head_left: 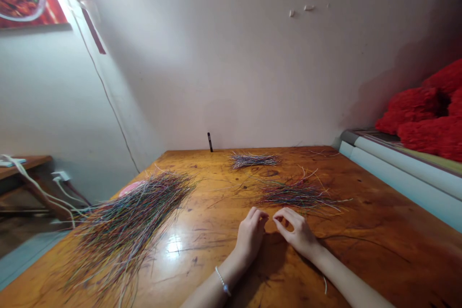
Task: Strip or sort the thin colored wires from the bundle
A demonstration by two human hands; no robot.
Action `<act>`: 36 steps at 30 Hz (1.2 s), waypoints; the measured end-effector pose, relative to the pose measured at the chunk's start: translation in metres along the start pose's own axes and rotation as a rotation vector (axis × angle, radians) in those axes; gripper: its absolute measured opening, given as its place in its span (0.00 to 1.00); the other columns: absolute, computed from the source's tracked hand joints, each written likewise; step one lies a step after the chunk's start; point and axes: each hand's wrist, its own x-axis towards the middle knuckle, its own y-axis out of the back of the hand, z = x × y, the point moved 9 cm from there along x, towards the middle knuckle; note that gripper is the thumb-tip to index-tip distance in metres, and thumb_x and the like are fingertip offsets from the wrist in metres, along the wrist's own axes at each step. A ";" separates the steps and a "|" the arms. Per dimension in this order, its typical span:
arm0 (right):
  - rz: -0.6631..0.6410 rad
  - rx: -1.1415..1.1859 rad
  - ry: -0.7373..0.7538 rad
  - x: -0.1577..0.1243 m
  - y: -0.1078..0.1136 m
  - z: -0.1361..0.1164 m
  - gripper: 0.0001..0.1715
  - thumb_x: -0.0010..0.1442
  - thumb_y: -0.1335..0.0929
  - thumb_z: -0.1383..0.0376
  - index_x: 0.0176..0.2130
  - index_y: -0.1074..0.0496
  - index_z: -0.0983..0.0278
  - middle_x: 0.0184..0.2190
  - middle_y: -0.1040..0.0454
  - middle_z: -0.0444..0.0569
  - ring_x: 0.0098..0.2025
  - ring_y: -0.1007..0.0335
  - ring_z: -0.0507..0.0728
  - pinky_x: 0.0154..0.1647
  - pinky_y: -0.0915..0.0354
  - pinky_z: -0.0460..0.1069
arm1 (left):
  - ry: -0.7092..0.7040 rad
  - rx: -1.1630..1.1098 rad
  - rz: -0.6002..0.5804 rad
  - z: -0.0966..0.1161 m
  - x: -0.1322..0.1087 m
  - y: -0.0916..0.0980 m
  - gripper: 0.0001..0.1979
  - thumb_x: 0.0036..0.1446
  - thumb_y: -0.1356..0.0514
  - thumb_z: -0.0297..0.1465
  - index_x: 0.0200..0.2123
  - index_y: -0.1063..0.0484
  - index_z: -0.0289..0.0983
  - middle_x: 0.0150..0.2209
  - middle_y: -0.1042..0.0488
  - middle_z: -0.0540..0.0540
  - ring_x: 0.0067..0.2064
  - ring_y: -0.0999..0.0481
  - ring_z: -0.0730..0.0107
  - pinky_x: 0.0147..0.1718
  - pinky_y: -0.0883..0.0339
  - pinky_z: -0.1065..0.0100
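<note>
Both hands are close together above the wooden table [216,231], just in front of a loose pile of thin coloured wires [298,194]. My left hand [250,233], with a beaded bracelet at the wrist, has its fingers curled into a pinch. Facing it across a small gap, my right hand [298,232] pinches thumb against forefinger. Whatever lies in either pinch is too thin to make out. A dark thin strand [364,238] runs rightward from beside my right hand; I cannot tell if it is held. Under my right forearm a short white strand [325,285] pokes out.
A large heap of coloured wires [133,221] covers the table's left side, partly over a pink object [132,187]. A neater bundle [254,160] lies at the back. A black marker [210,142] stands upright near the wall. Red fluffy material [429,115] is piled at right.
</note>
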 end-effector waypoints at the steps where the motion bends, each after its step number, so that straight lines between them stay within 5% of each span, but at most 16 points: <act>1: -0.010 0.000 -0.004 0.000 -0.001 0.000 0.06 0.58 0.38 0.69 0.31 0.33 0.62 0.26 0.30 0.46 0.29 0.33 0.53 0.32 0.36 0.47 | -0.005 0.009 -0.009 0.001 0.000 -0.001 0.08 0.57 0.49 0.26 0.30 0.32 0.37 0.28 0.34 0.51 0.24 0.33 0.78 0.25 0.36 0.76; 7: -0.011 -0.008 0.020 0.000 0.000 -0.003 0.06 0.57 0.39 0.71 0.32 0.34 0.62 0.26 0.31 0.45 0.29 0.33 0.53 0.32 0.36 0.47 | -0.047 0.019 -0.051 0.003 -0.002 -0.005 0.12 0.55 0.51 0.20 0.34 0.31 0.38 0.30 0.34 0.50 0.27 0.32 0.77 0.26 0.35 0.76; 19: -0.036 0.040 0.100 -0.001 0.000 -0.010 0.07 0.57 0.39 0.72 0.34 0.34 0.61 0.27 0.31 0.46 0.30 0.33 0.53 0.32 0.36 0.47 | -0.034 -0.037 0.073 0.006 -0.002 0.005 0.11 0.58 0.51 0.27 0.33 0.29 0.37 0.28 0.37 0.50 0.27 0.34 0.76 0.26 0.37 0.75; 24: -0.046 0.010 0.098 -0.002 -0.002 -0.009 0.08 0.57 0.40 0.72 0.33 0.35 0.61 0.27 0.32 0.46 0.30 0.34 0.53 0.32 0.36 0.47 | -0.026 -0.013 0.032 0.009 -0.001 0.005 0.10 0.59 0.50 0.28 0.33 0.29 0.37 0.29 0.31 0.48 0.30 0.31 0.74 0.29 0.36 0.74; 31: -0.018 -0.053 0.046 -0.003 -0.002 -0.002 0.06 0.58 0.39 0.71 0.32 0.35 0.61 0.25 0.33 0.45 0.27 0.34 0.52 0.31 0.36 0.47 | 0.046 -0.026 0.007 0.003 -0.003 0.001 0.05 0.56 0.48 0.28 0.30 0.32 0.37 0.24 0.28 0.51 0.22 0.33 0.77 0.22 0.40 0.76; 36: 0.000 -0.070 0.046 -0.003 -0.001 -0.002 0.06 0.59 0.39 0.70 0.32 0.35 0.62 0.25 0.33 0.45 0.27 0.34 0.52 0.31 0.36 0.46 | 0.147 -0.134 -0.094 0.001 -0.002 -0.003 0.12 0.58 0.48 0.33 0.27 0.29 0.35 0.21 0.26 0.49 0.21 0.30 0.76 0.23 0.39 0.76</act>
